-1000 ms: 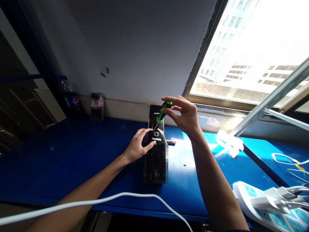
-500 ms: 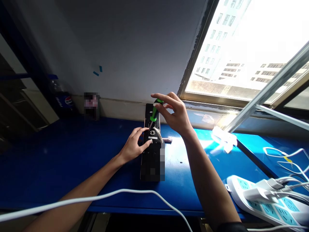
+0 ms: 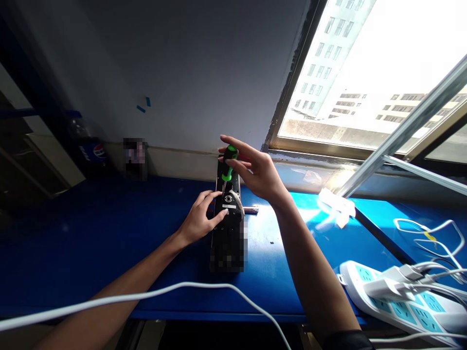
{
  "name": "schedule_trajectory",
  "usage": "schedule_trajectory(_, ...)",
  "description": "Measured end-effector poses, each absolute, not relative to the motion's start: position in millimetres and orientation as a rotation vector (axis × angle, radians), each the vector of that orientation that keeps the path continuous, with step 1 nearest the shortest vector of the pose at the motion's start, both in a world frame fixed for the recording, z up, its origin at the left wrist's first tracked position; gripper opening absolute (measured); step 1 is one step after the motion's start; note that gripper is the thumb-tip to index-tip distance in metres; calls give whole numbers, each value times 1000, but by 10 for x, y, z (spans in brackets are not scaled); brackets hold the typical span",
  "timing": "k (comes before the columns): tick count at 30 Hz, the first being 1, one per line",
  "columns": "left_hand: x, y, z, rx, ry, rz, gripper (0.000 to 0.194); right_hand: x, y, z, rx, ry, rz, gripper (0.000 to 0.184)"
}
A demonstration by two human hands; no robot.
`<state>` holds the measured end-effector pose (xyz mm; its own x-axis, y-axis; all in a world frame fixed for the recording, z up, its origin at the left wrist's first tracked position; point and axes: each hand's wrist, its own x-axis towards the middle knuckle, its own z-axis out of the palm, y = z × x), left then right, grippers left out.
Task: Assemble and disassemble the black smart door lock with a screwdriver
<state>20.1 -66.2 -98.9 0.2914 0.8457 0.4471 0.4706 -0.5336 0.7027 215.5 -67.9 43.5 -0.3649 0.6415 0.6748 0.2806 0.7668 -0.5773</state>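
Observation:
A long black device (image 3: 225,248) with small screws and a white label lies lengthwise on the blue table. My right hand (image 3: 260,175) holds a green and black screwdriver (image 3: 228,167) by its handle, index finger stretched out past the top. The shaft points down, slightly tilted, onto the device's upper half. My left hand (image 3: 200,216) rests against the device from the left, thumb and index finger apart; the index fingertip is close to the screwdriver's tip. A pale cable (image 3: 237,200) curves along the device's right side. Any screw under the tip is too small to make out.
A dark reddish rod-like thing (image 3: 251,210) sticks out right of the device. A white power strip (image 3: 352,282) with plugs stands at right, near a metal bar (image 3: 372,153). A white cord (image 3: 189,286) crosses the foreground. A Pepsi bottle (image 3: 91,148) stands at back left.
My right hand has turned with the screwdriver, and its fingers have shifted left over the handle. The handle stands a little differently. My left hand keeps its place on the device.

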Motion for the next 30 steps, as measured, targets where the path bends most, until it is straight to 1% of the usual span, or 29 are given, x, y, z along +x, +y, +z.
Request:
schedule_trajectory(3, 200, -661, -984, 2117, 1178, 1129, 56, 2139, -657, 417, -781, -1863, 270, 41)
schedule_trajectory(5, 199, -659, -984, 2116, 1176, 1127, 56, 2143, -642, 410, -814, -1836, 205, 44)
schedule_trajectory(7, 200, -658, -990, 2117, 1174, 1130, 56, 2161, -645, 415, -753, -1885, 289, 46)
schedule_trajectory(9, 202, -658, -997, 2120, 1173, 1135, 56, 2182, -661, 426, -640, -1951, 445, 48)
schedule_trajectory(11, 205, -660, -1003, 2120, 1176, 1134, 55, 2190, -679, 433, -601, -1966, 504, 48)
schedule_trajectory(15, 209, -663, -999, 2116, 1185, 1128, 56, 2144, -688, 430, -727, -1915, 280, 39)
schedule_trajectory(17, 211, -663, -995, 2121, 1188, 1131, 56, 2110, -689, 430, -760, -1883, 192, 38)
schedule_trajectory(19, 214, -662, -993, 2124, 1191, 1134, 56, 2090, -696, 434, -767, -1894, 216, 40)
schedule_trajectory(23, 216, -659, -999, 2124, 1180, 1155, 55, 2112, -700, 430, -700, -2019, 467, 54)
schedule_trajectory(25, 213, -659, -1001, 2129, 1177, 1155, 55, 2140, -674, 411, -704, -2004, 451, 55)
schedule_trajectory(30, 204, -669, -977, 2122, 1190, 1118, 55, 2184, -577, 349, -756, -1926, 329, 51)
